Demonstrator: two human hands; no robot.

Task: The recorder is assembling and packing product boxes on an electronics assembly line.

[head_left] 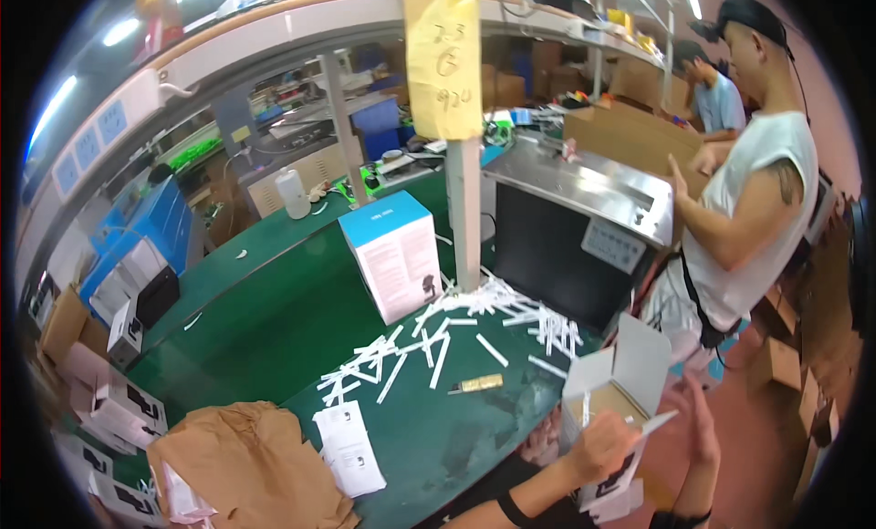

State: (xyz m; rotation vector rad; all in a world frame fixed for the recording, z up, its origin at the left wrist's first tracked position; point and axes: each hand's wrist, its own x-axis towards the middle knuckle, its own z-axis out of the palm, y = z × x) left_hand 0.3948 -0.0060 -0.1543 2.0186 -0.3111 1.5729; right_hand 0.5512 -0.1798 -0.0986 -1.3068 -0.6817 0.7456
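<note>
A small white open box [613, 383] is held at the lower right, at about four o'clock from the green bench [274, 319]. It is gripped from its seven o'clock side by the left hand [598, 447], fingers curled around a white strip. The right hand [701, 424] is raised open, fingers spread, just at three o'clock of the box.

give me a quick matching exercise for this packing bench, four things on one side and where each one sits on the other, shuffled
Things:
1. upright blue-topped box
2. open white carton
3. brown paper bag
4. brass-coloured tool

Places:
A. lying flat among the white paper strips
B. at the bench's near left corner
C. held at the bench's right edge by the left hand
D. standing mid-bench beside the post

Pairs: 1-D, 2-C, 3-B, 4-A
</note>
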